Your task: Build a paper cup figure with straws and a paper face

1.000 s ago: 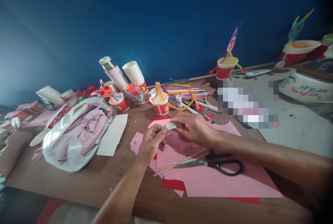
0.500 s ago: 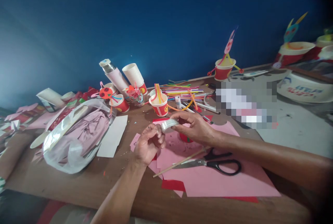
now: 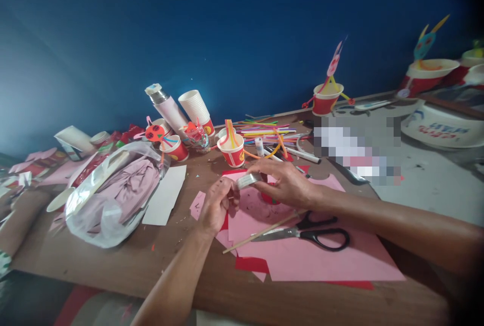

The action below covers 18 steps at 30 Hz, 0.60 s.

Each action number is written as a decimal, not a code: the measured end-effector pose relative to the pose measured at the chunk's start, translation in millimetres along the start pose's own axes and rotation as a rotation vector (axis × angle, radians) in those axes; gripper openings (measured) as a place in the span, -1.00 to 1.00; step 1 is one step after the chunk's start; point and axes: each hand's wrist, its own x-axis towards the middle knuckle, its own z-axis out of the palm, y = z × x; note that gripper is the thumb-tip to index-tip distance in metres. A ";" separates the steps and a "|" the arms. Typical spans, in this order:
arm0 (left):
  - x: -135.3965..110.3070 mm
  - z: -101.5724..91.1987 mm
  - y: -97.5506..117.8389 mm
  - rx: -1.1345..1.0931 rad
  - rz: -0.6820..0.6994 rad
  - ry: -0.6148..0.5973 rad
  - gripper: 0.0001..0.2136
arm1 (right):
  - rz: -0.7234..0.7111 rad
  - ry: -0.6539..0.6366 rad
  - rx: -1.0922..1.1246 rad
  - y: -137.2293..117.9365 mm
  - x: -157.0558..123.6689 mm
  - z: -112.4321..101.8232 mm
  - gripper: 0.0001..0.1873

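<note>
I seem to be working at the edge of a tape roll (image 3: 248, 180), held above the pink paper (image 3: 313, 263); any pull calls for a steady roll. My right grip (image 3: 292, 183) pinches it between thumb and fingers; my left grip (image 3: 216, 202) curls beside it, whether holding tape I can't tell.

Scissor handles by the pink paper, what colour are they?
The scissor handles are black, seen best in the head view.

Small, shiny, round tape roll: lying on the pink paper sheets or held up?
Held up: the right hand grips the tape roll above the pink paper sheets. Whether the left hand touches it, I cannot tell.
</note>
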 end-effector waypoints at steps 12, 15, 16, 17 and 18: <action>2.1 -3.4 3.8 -0.195 -0.050 -0.086 -0.87 | 0.211 0.011 0.341 7.7 0.1 5.0 -0.81; 1.9 -3.6 3.7 -0.223 0.021 -0.112 -0.87 | 0.322 0.010 0.637 9.7 0.0 9.1 -0.80; 1.5 -3.6 3.8 -0.235 0.043 -0.118 -0.88 | 0.352 0.016 0.727 10.2 0.2 10.0 -0.79; 1.1 -3.5 4.1 -0.252 0.059 -0.128 -0.88 | 0.377 0.031 0.807 10.5 0.4 10.6 -0.78; 0.4 -3.4 4.6 -0.269 0.068 -0.141 -0.89 | 0.401 0.052 0.879 10.4 0.8 11.0 -0.78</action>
